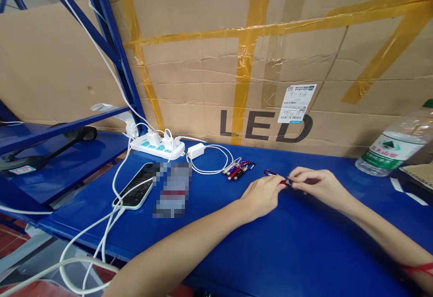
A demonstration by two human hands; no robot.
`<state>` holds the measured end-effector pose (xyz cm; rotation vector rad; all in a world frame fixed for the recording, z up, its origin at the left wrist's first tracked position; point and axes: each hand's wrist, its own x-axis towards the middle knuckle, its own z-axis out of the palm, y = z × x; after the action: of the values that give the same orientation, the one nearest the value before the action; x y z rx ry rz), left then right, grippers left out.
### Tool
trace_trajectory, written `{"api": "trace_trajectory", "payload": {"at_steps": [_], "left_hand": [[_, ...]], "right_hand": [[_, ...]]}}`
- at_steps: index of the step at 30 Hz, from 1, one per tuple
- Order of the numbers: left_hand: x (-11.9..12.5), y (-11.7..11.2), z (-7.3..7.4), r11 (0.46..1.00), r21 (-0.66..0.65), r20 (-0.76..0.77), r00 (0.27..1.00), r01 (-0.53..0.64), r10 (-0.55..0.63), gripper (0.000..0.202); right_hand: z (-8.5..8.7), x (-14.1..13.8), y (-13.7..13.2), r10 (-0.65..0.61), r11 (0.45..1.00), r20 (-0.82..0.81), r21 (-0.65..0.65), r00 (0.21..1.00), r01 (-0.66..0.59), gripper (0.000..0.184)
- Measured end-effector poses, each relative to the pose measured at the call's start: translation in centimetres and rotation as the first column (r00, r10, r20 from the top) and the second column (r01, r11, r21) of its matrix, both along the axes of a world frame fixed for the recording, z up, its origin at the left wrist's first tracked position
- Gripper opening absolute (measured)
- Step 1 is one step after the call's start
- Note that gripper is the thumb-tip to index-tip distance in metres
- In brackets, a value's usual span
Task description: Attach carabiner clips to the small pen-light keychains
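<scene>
My left hand [264,196] is closed around a small red keychain flashlight [283,182], and most of its body is hidden by the fingers. A red carabiner clip [269,172] sticks out beyond that hand. At the flashlight's silvery end, my right hand [316,186] pinches with thumb and forefinger; whatever small part lies between those fingertips is too small to make out. To the left, apart from both hands, several similar keychain flashlights [237,169] in purple, red and black lie in a small pile with their clips.
On the blue table [270,252] at left are a phone [137,186], a blurred flat item [173,191], a white power strip [158,147] and looping white cables [115,197]. A water bottle [389,152] stands at right by a notebook [421,175]. A big cardboard box [203,85] lines the back.
</scene>
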<state>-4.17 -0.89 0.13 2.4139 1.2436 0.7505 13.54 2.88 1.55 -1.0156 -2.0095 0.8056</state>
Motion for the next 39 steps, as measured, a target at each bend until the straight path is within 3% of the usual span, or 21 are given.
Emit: {"api": "trace_trajectory", "payload": {"at_steps": [11, 17, 24, 29, 39], "left_hand": [[0.0, 0.2, -0.4, 0.990, 0.141, -0.033, 0.999, -0.001, 0.005, 0.026], [0.1, 0.4, -0.7, 0.975, 0.210, 0.002, 0.998, -0.064, 0.065, 0.025], [0.3, 0.9, -1.5, 0.932, 0.348, 0.062, 0.995, -0.098, 0.082, 0.021], [0.5, 0.9, -1.4, 0.930, 0.347, 0.056, 0.992, -0.121, 0.109, 0.021], [0.5, 0.4, -0.9, 0.948, 0.288, 0.015, 0.990, -0.138, 0.139, 0.021]], "right_hand": [[-0.6, -0.3, -0.5, 0.017, 0.999, 0.000, -0.051, 1.000, -0.017, 0.037], [0.4, -1.2, -1.4, -0.027, 0.988, -0.048, -0.153, 0.998, 0.019, 0.040], [0.4, -1.1, -1.4, -0.092, 0.952, -0.040, -0.297, 0.995, 0.076, 0.034], [0.7, -1.0, -1.4, -0.115, 0.935, -0.031, -0.341, 0.993, 0.097, 0.033], [0.6, -1.0, -1.3, -0.135, 0.943, 0.030, -0.303, 0.990, 0.137, 0.039]]}}
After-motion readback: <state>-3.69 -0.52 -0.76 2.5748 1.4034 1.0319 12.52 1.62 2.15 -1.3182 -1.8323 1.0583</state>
